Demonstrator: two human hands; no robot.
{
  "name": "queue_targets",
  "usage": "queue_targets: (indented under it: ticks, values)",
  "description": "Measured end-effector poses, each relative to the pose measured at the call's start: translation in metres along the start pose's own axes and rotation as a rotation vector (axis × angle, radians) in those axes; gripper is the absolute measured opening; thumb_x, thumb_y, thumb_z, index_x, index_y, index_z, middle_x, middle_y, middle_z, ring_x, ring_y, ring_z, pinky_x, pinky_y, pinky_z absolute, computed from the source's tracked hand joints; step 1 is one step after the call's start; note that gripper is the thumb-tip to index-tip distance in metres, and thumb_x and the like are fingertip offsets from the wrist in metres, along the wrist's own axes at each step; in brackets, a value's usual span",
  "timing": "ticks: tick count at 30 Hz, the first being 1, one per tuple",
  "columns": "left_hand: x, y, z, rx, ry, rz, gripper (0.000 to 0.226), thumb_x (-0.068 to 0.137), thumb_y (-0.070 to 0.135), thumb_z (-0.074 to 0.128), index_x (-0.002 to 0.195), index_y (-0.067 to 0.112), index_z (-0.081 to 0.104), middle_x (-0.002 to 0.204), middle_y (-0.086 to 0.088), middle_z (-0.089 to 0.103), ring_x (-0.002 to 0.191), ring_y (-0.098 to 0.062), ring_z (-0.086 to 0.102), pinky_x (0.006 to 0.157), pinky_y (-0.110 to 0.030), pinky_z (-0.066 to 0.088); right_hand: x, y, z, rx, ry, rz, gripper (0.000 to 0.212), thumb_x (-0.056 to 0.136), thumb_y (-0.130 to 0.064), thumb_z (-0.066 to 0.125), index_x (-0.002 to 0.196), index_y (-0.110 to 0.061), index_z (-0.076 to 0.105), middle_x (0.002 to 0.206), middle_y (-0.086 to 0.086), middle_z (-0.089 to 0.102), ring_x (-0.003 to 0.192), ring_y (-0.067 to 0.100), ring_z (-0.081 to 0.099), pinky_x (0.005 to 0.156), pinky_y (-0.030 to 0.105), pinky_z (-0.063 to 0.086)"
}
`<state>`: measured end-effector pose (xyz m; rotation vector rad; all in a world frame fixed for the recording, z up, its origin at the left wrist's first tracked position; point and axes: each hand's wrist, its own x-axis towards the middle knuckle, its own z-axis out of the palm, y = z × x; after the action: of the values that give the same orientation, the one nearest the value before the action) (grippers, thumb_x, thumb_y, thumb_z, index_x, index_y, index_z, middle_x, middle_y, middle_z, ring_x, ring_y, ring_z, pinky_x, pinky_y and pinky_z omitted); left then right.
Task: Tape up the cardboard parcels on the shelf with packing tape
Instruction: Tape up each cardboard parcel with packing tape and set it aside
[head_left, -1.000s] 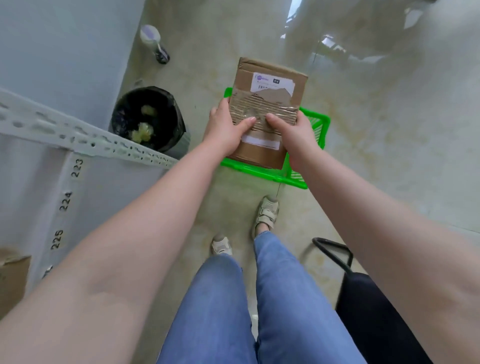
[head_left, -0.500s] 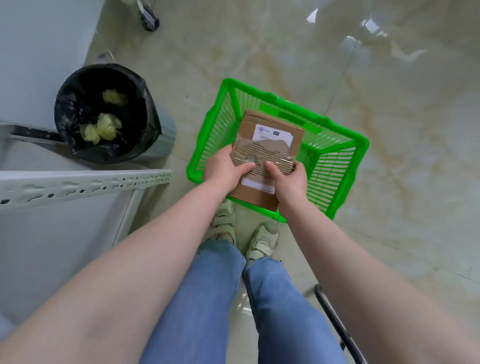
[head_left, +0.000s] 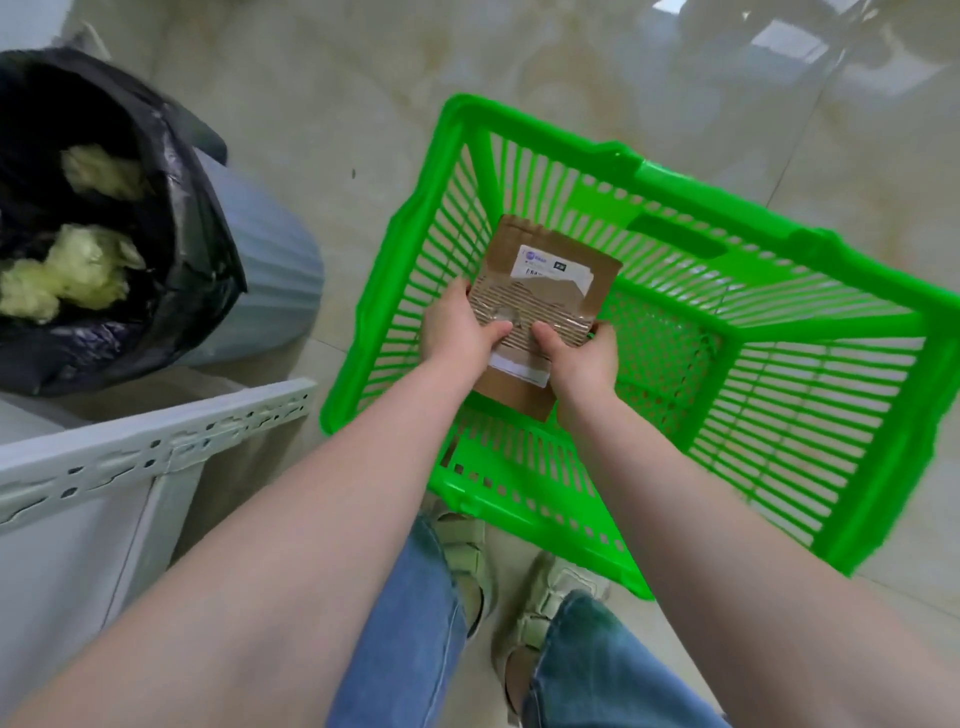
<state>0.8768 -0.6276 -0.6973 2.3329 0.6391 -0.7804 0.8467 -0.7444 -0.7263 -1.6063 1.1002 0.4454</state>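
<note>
A small flat cardboard parcel (head_left: 540, 291) with a torn white label and a ripped, ribbed patch sits between both hands, low inside a green plastic basket (head_left: 779, 332) on the floor. My left hand (head_left: 457, 332) grips its left edge, thumb pressed on the ripped patch. My right hand (head_left: 582, 358) holds the right edge, thumb on top as well. The parcel's lower part is hidden behind my hands. No tape roll is in view.
A grey bin with a black liner (head_left: 119, 223) and yellowish waste stands at the left. A white slotted shelf rail (head_left: 156, 452) crosses the lower left. My legs and sandals (head_left: 467, 561) stand just before the basket on a glossy tiled floor.
Both hands have carried the parcel downward from above the basket to inside it. The view has tilted down and closer, so the basket now fills the right side.
</note>
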Motion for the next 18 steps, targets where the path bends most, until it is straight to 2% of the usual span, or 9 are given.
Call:
queue_targets:
  ticks: [5,10,14,18]
  values:
    - [0.015,-0.009,0.016,-0.009,0.011,0.013,0.049,0.084,0.028,0.076,0.124,0.010,0.056,0.123,-0.011,0.066,0.113,-0.031,0.060,0.089,-0.033,0.044,0.018,0.009,0.008,-0.051,0.013,-0.028,0.039,0.080,-0.022,0.079,0.106,-0.016,0.050,0.111,0.007,0.067,0.102,0.027,0.065,0.094,0.045,0.052]
    - [0.026,-0.007,0.023,-0.055,0.031,0.013,0.042,0.087,0.027,0.074,0.122,0.012,0.058,0.121,-0.008,0.066,0.111,-0.027,0.060,0.081,-0.026,0.039,0.027,0.003,0.011,-0.065,0.009,-0.035,0.042,0.083,-0.024,0.077,0.114,-0.013,0.052,0.115,0.007,0.067,0.104,0.026,0.065,0.092,0.042,0.052]
    - [0.028,-0.005,0.022,-0.058,0.044,0.020,0.044,0.087,0.028,0.074,0.124,0.012,0.057,0.121,-0.008,0.066,0.111,-0.027,0.060,0.084,-0.028,0.042,0.031,-0.001,0.012,-0.101,0.010,-0.035,0.045,0.082,-0.026,0.078,0.114,-0.011,0.051,0.117,0.007,0.067,0.105,0.027,0.065,0.093,0.045,0.052]
    - [0.030,-0.005,0.022,-0.055,0.042,0.023,0.045,0.087,0.028,0.074,0.126,0.013,0.056,0.123,-0.007,0.065,0.113,-0.027,0.059,0.081,-0.025,0.037,0.034,-0.003,0.012,-0.123,0.008,-0.024,0.047,0.081,-0.027,0.079,0.115,-0.012,0.051,0.117,0.007,0.067,0.106,0.028,0.065,0.094,0.046,0.053]
